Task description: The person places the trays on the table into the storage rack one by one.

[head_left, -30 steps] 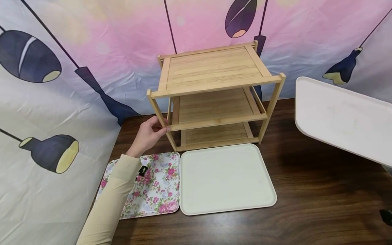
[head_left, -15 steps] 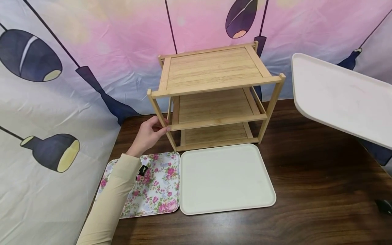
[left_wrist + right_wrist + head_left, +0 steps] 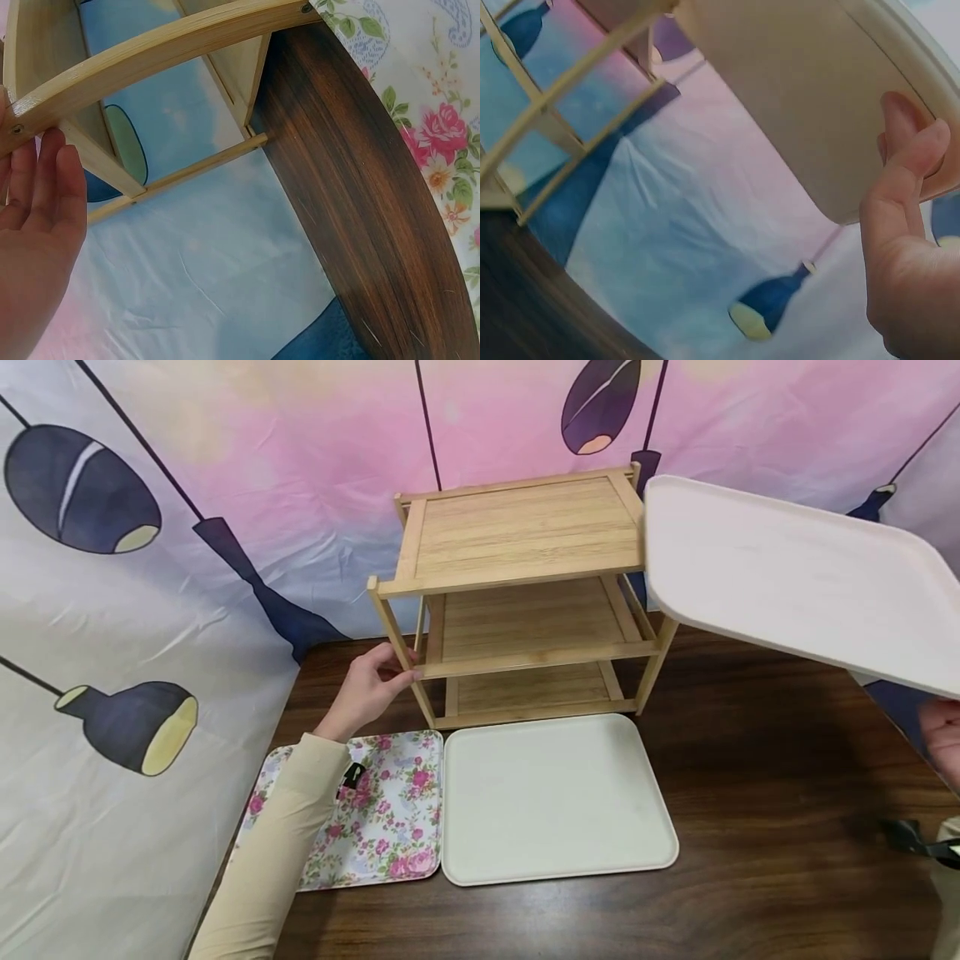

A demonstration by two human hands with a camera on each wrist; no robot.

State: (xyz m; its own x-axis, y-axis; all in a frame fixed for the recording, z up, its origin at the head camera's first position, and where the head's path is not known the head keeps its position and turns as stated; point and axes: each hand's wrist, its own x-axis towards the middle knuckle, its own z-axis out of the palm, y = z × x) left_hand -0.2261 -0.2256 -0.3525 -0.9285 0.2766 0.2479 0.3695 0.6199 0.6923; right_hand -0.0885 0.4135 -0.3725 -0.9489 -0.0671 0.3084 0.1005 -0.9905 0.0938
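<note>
My left hand (image 3: 366, 692) pinches the left front post of a three-tier wooden shelf rack (image 3: 525, 531), at the middle tier. The left wrist view shows its fingers curled at the wooden post (image 3: 165, 45). With my right hand (image 3: 943, 739), at the right edge of the head view, I hold a plain off-white tray (image 3: 795, 568) in the air. The tray is tilted and covers the rack's top right front corner in the head view. In the right wrist view, curled fingers (image 3: 907, 165) grip one end of the tray, whose underside faces the camera.
On the dark wooden table (image 3: 765, 827), a cream tray (image 3: 558, 802) lies in front of the rack. A floral tray (image 3: 393, 814) lies left of it, partly under my left sleeve (image 3: 277, 835). A printed cloth backdrop (image 3: 300, 460) hangs close behind the rack and along the left.
The raised off-white tray has moved up and left, from beside the rack to over its right front corner. My right hand has come into the head view. The left hand keeps its grip.
</note>
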